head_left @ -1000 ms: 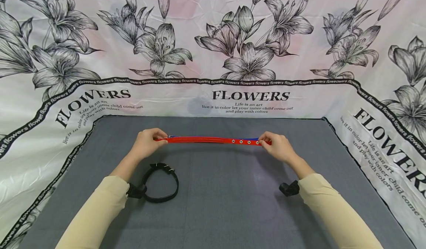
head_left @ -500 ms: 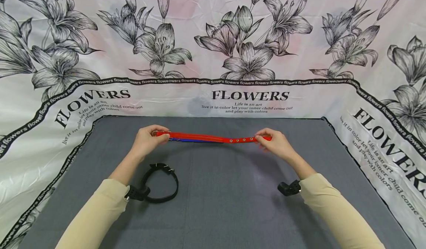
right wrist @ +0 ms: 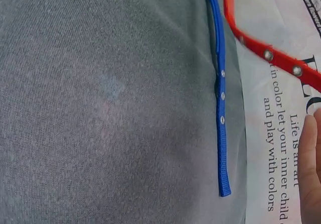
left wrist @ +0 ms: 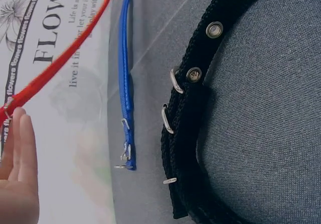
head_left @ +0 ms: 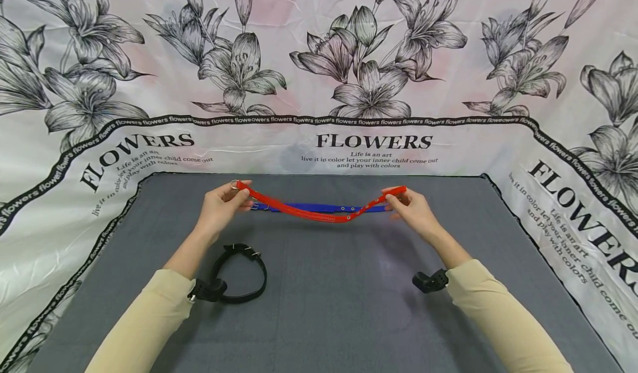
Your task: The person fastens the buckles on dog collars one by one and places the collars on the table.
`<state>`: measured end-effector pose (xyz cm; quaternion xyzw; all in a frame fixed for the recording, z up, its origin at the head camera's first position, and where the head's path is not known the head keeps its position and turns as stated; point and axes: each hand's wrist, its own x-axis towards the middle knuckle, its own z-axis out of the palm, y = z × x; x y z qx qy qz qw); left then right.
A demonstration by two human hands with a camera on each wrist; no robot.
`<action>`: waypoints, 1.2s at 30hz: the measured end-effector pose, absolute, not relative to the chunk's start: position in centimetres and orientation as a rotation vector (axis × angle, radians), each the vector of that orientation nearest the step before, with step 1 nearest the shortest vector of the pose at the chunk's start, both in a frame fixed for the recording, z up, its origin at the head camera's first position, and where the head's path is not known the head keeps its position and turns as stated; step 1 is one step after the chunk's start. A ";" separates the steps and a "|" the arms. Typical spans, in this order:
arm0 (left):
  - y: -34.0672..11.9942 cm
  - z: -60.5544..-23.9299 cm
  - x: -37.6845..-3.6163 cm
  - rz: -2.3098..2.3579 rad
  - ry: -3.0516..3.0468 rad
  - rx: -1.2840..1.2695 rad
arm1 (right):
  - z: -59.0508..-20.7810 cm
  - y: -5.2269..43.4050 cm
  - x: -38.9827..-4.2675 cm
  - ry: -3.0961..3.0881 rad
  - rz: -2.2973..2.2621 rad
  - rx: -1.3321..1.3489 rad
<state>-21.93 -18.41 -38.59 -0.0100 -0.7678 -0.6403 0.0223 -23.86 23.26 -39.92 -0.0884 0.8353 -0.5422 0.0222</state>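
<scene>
A red collar (head_left: 314,216) with metal eyelets hangs in a sagging curve between both hands, above the table. My left hand (head_left: 219,204) pinches its buckle end, where a metal ring shows. With thumb and fingers my right hand (head_left: 412,210) pinches the eyelet end. Behind and below it a blue collar (head_left: 319,208) lies stretched out on the grey cloth. In the left wrist view, the buckle end of the blue collar (left wrist: 125,83) shows; the right wrist view has its eyelets and plain tip (right wrist: 223,148).
A black collar (head_left: 264,281), buckled into a loop, lies on the grey cloth (head_left: 329,306) beside my left wrist. A flower-printed sheet (head_left: 279,151) rises behind the table and along its sides. Each wrist carries a black camera mount (head_left: 431,281).
Both hands have lifted the red collar off the blue one, which stays on the cloth. The red collar has gone from straight to sagging. The black collar has not moved.
</scene>
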 end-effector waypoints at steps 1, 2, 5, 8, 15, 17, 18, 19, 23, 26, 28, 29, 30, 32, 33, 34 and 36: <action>-18.3 -38.6 -21.9 -1.972 -2.373 -0.026 | -39.9 23.2 -23.9 2.577 -1.713 -0.273; -18.3 -38.6 -21.9 -1.958 -2.371 -0.021 | -39.9 23.1 -23.9 2.561 -1.746 -0.271; -18.1 -38.7 -21.9 -1.903 -2.397 -0.006 | -39.8 22.9 -23.9 2.491 -1.851 -0.290; -17.8 -38.7 -21.9 -1.860 -2.425 -0.008 | -39.8 22.6 -23.9 2.415 -1.935 -0.339; -17.3 -38.5 -21.7 -1.908 -2.441 -0.036 | -39.8 21.6 -23.8 2.269 -2.037 -0.354; -16.9 -38.4 -21.5 -1.961 -2.426 -0.038 | -39.9 21.3 -23.6 2.242 -2.042 -0.333; -16.8 -38.3 -21.5 -1.991 -2.413 -0.038 | -39.9 21.1 -23.5 2.233 -2.042 -0.323; -16.5 -38.2 -21.4 -2.015 -2.402 -0.034 | -39.9 20.9 -23.4 2.222 -2.043 -0.313; -15.7 -38.0 -21.5 -2.078 -2.371 0.013 | -40.0 20.1 -23.1 2.184 -2.042 -0.291; -15.3 -38.0 -21.5 -2.092 -2.388 0.055 | -40.0 19.6 -23.0 2.165 -2.048 -0.287; -15.0 -38.1 -21.5 -2.119 -2.395 0.071 | -40.0 19.2 -22.9 2.153 -2.063 -0.268; -14.9 -38.1 -21.5 -2.131 -2.401 0.078 | -40.0 19.0 -22.9 2.158 -2.068 -0.256; -14.8 -38.2 -21.5 -2.145 -2.403 0.090 | -40.0 18.9 -22.8 2.165 -2.073 -0.235; -14.6 -38.3 -21.4 -2.158 -2.408 0.116 | -39.9 18.6 -22.7 2.177 -2.079 -0.191; -14.4 -38.3 -21.4 -2.157 -2.412 0.127 | -39.9 18.5 -22.7 2.182 -2.077 -0.172; -14.3 -38.4 -21.3 -2.155 -2.416 0.140 | -39.9 18.3 -22.6 2.189 -2.071 -0.153; -14.2 -38.5 -21.2 -2.148 -2.416 0.161 | -39.9 18.1 -22.5 2.195 -2.045 -0.130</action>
